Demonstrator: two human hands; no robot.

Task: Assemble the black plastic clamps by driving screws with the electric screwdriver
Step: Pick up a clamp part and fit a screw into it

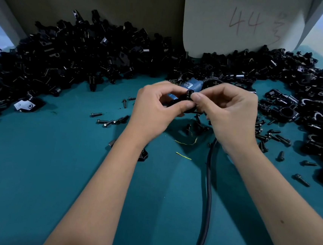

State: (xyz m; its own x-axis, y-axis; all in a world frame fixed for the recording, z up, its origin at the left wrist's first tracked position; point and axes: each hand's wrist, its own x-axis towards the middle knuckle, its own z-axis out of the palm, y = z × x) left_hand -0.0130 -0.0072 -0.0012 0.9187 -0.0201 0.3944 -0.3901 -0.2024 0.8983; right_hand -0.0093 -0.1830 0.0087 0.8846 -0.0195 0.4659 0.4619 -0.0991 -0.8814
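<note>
Both hands meet above the table [33, 169]: left hand [154, 109] and right hand [228, 113] pinch one black clamp [186, 97] between fingertips. Just behind it, at twelve o'clock, lies the blue electric screwdriver [193, 85], long axis running ten-to-four, nearer the right hand.

black clamps [74, 54], blue screwdriver [193, 85], teal table [33, 169], red-marked white card [235, 21].

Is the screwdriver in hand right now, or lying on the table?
Lying on the table. The blue screwdriver rests on the green table behind both hands; the left hand and right hand pinch a black clamp instead.
</note>
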